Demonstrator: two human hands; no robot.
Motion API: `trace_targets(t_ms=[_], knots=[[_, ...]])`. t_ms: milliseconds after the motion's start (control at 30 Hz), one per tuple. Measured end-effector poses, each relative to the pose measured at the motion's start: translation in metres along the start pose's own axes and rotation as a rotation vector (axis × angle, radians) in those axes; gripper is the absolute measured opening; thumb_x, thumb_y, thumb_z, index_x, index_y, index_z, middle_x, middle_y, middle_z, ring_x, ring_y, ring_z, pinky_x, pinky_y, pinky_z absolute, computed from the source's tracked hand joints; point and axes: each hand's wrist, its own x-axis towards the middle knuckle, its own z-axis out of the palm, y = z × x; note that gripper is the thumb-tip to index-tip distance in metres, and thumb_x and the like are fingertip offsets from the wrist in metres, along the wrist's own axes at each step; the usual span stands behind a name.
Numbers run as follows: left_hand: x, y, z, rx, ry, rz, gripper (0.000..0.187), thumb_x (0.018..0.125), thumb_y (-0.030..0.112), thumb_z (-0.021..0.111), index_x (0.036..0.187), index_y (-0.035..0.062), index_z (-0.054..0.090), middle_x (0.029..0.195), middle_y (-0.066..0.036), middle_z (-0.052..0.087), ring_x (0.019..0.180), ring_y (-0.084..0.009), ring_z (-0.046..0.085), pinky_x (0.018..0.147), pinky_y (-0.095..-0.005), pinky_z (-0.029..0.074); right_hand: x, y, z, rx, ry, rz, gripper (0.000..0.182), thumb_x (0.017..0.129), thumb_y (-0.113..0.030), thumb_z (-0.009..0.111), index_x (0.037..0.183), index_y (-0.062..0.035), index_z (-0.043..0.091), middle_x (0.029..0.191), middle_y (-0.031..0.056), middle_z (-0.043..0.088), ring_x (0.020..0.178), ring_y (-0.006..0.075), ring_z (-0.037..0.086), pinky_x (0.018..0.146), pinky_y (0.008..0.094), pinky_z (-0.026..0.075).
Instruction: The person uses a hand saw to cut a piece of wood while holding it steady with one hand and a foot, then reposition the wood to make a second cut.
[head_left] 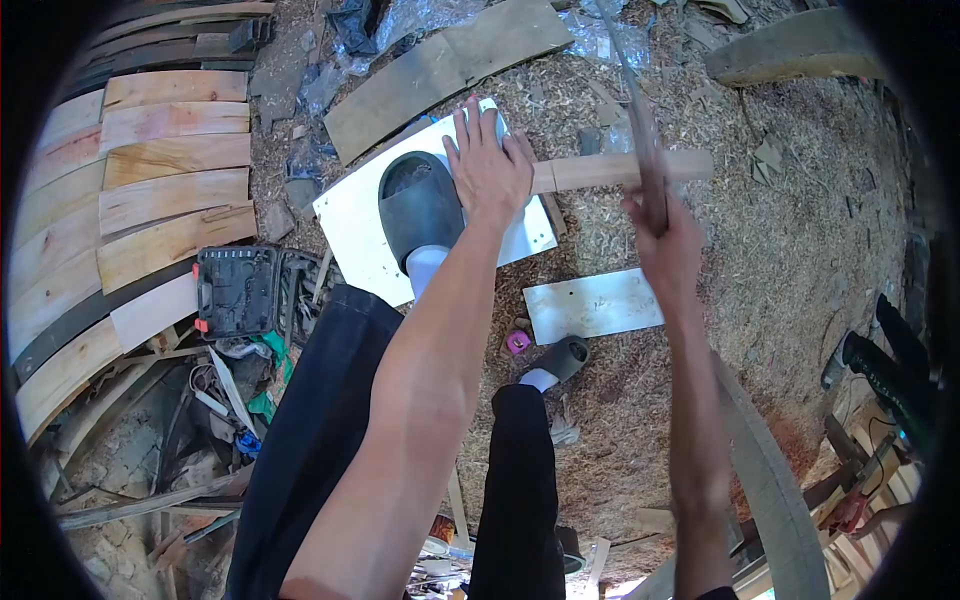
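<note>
A: Quick pass. What's your left hand (pixel 488 165) doing?

B: Your left hand lies flat, fingers spread, palm down on the near end of the wooden stick (pixel 620 170), pinning it onto the white board (pixel 350 215). It isn't curled round anything; it's pressing, which I'd judge keeps the stick from jumping.

A: And the right?

B: Your right hand (pixel 662 240) is closed in a fist round the handle of a long blade (pixel 640 120), raised over the stick. The blade is motion-blurred, so I can't tell its exact edge or type. It looks like a chopping tool.

A: Where's the stick exactly?

B: It lies crosswise in the far middle of the scene, left end under your palm, right end poking out past the board over the sawdust floor (pixel 800 230). The blade crosses it to the right of your palm, apart from your fingers.

A: Why the foot there?

B: Your dark shoe (pixel 420 205) stands on the white board just left of the pinning hand, probably to weigh the board down. The other shoe (pixel 560 358) is nearer, on the sawdust, beside a second white board (pixel 595 305).

A: Anything else?

B: Curved planks (pixel 170 160) are stacked far left, with a black tool case (pixel 238 290) near them.
</note>
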Motion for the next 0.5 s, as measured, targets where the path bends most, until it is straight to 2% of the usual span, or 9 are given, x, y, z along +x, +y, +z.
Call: trace_targets(t_ms=[33,100,167,200,267,333,433,500], knots=[[0.001,0.001,-0.001,0.000,-0.017,-0.013,0.050,0.093,0.023,0.044,0.139,0.0048,0.041,0.155,-0.016,0.028,0.146,-0.0323,0.019,0.118,-0.0523,0.013,-0.013,-0.002,0.003,0.001,-0.004,0.000,0.017,0.086,-0.011,0.069,0.085,-0.0012,0.056,0.067,0.0135,0.055,0.060,0.0299,0.055,0.058,0.0403,0.042],[0.002,0.002,0.001,0.044,-0.010,-0.001,0.052,0.093,0.023,0.043,0.141,0.0031,0.039,0.155,-0.016,0.027,0.146,-0.0321,0.018,0.118,-0.0518,0.012,-0.042,0.001,0.015,0.234,0.028,0.045,0.023,0.092,-0.018,0.066,0.082,-0.0001,0.056,0.060,0.0023,0.047,0.052,0.0141,0.045,0.052,0.0301,0.036],[0.005,0.003,0.003,0.086,-0.007,0.019,0.055,0.093,0.024,0.042,0.142,0.0014,0.037,0.156,-0.016,0.025,0.147,-0.0319,0.017,0.118,-0.0513,0.011,-0.063,-0.013,0.029,0.429,0.129,0.157,0.031,0.097,-0.023,0.059,0.077,-0.0004,0.053,0.062,-0.0036,0.041,0.058,0.0064,0.039,0.051,0.0253,0.031],[0.007,0.002,0.004,0.182,-0.034,0.068,0.057,0.092,0.024,0.042,0.143,-0.0001,0.035,0.156,-0.017,0.025,0.147,-0.0318,0.017,0.119,-0.0509,0.010,-0.075,-0.012,0.035,0.429,0.129,0.164,0.031,0.097,-0.023,0.059,0.077,-0.0004,0.053,0.062,-0.0036,0.041,0.058,0.0064,0.039,0.051,0.0253,0.031],[0.011,0.000,0.002,0.283,-0.061,0.116,0.060,0.091,0.025,0.041,0.144,-0.0015,0.033,0.155,-0.017,0.025,0.147,-0.0316,0.016,0.119,-0.0506,0.009,-0.093,-0.008,0.048,0.756,0.041,0.345,0.036,0.100,-0.027,0.052,0.075,-0.0011,0.051,0.061,-0.0032,0.043,0.058,0.0061,0.039,0.050,0.0257,0.031],[0.010,0.000,0.001,0.131,-0.078,0.090,0.063,0.088,0.023,0.043,0.145,-0.0017,0.031,0.154,-0.018,0.026,0.147,-0.0316,0.016,0.119,-0.0503,0.007,-0.106,-0.016,0.057,0.731,0.038,0.371,0.037,0.101,-0.027,0.050,0.074,-0.0010,0.051,0.061,-0.0033,0.043,0.058,0.0058,0.039,0.050,0.0261,0.031],[0.011,-0.001,-0.002,0.073,-0.078,0.091,0.065,0.083,0.019,0.045,0.144,-0.0019,0.031,0.154,-0.018,0.027,0.147,-0.0315,0.015,0.119,-0.0502,0.007,-0.124,-0.021,0.070,0.758,0.060,0.396,0.037,0.101,-0.025,0.048,0.072,-0.0011,0.051,0.060,-0.0034,0.043,0.057,0.0054,0.038,0.049,0.0267,0.030],[0.011,0.000,-0.007,0.062,-0.093,0.084,0.068,0.082,0.019,0.046,0.145,-0.0025,0.030,0.155,-0.018,0.024,0.148,-0.0309,0.013,0.119,-0.0501,0.006,-0.126,-0.018,0.069,0.614,-0.024,0.426,0.043,0.104,-0.023,0.042,0.066,-0.0044,0.044,0.057,-0.0027,0.040,0.053,0.0064,0.037,0.050,0.0255,0.031]])
